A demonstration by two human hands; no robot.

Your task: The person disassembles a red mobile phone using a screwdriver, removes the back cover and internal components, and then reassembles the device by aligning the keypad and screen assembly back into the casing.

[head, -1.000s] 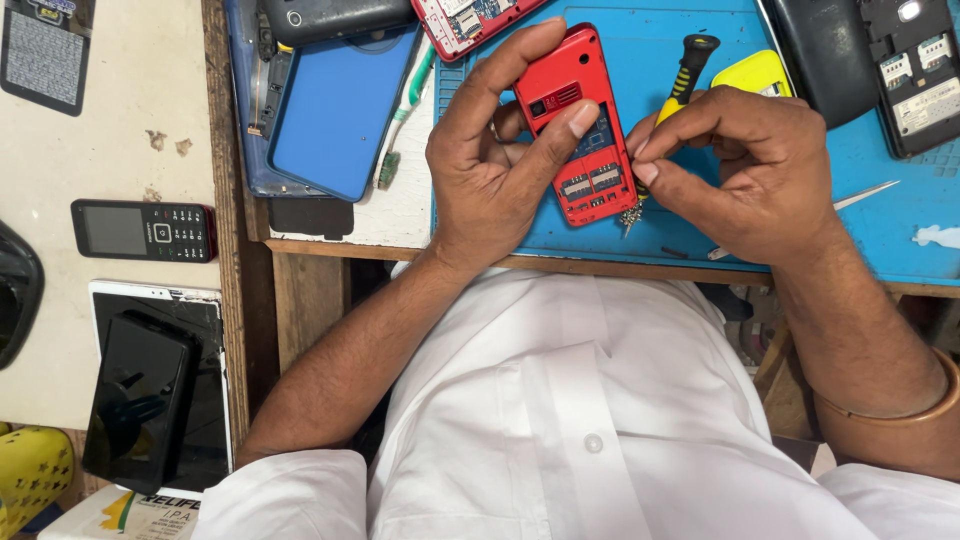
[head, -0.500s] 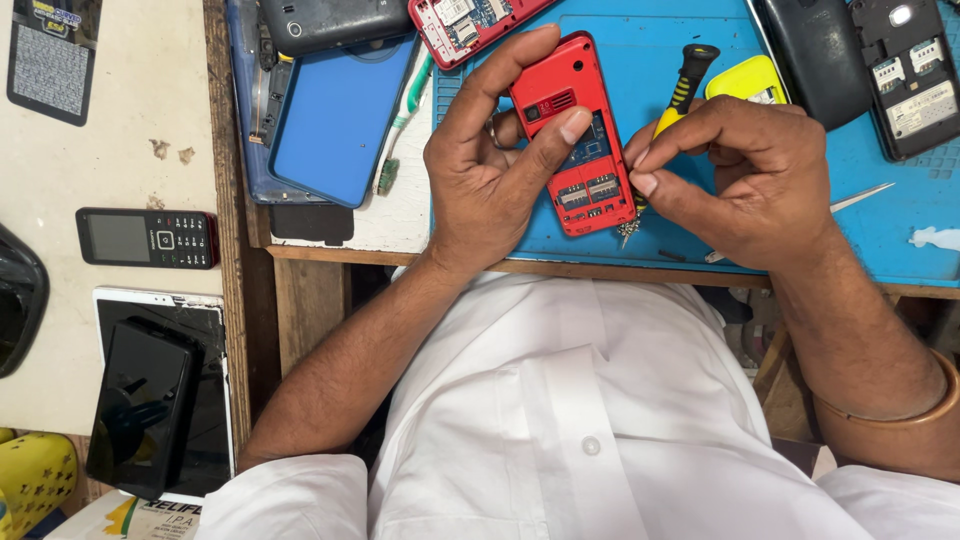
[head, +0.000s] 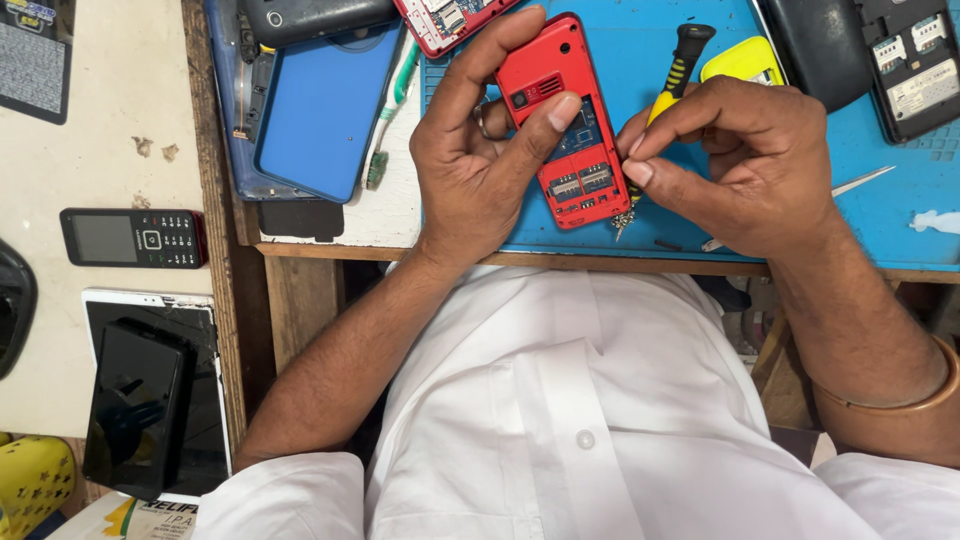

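Note:
My left hand (head: 480, 150) grips a red phone (head: 565, 125) with its back cover off, thumb across its middle, above a blue work mat (head: 640, 60). The card slots and board show. My right hand (head: 740, 160) is closed on a black and yellow screwdriver (head: 680, 65). Its handle sticks up past my fingers and its tip sits by the phone's lower right corner.
A blue tablet back (head: 320, 100) and a toothbrush (head: 390, 110) lie left of the mat. Another opened red phone (head: 440, 18), a yellow object (head: 745, 62) and dark phones (head: 905, 60) lie at the top. Metal tweezers (head: 860, 182) rest right. A keypad phone (head: 135, 238) and tablets (head: 150, 390) lie lower left.
My hands and the red phone stay almost in place. The view has shifted slightly, and my right fingers have shifted a little on the screwdriver.

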